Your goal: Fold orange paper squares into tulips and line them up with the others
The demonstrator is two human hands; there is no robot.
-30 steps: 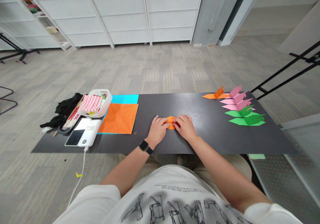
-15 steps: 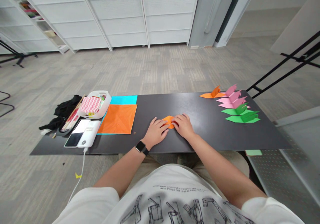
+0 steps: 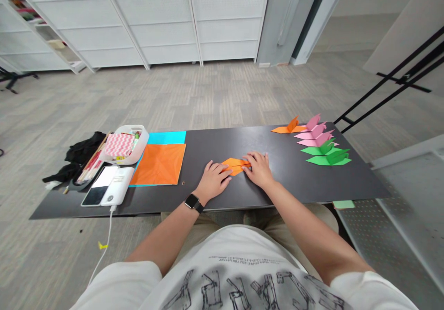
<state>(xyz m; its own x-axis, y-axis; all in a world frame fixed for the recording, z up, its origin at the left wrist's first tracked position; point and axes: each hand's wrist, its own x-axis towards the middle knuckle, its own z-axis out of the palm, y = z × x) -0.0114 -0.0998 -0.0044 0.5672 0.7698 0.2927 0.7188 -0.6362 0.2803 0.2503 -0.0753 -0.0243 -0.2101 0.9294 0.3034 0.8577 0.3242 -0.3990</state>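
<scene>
Apparently creasing: left hand (image 3: pixel 212 181) and right hand (image 3: pixel 260 170) touch opposite ends of folded orange paper (image 3: pixel 233 165); cannot tell if either grip is closed. Clean crease calls for aligned edges.

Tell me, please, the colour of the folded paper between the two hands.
The paper is orange; the head view, the only one, shows it.

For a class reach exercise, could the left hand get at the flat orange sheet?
Probably yes: nothing tall stands between the left hand, touching folded orange paper, and the orange sheet.
</scene>
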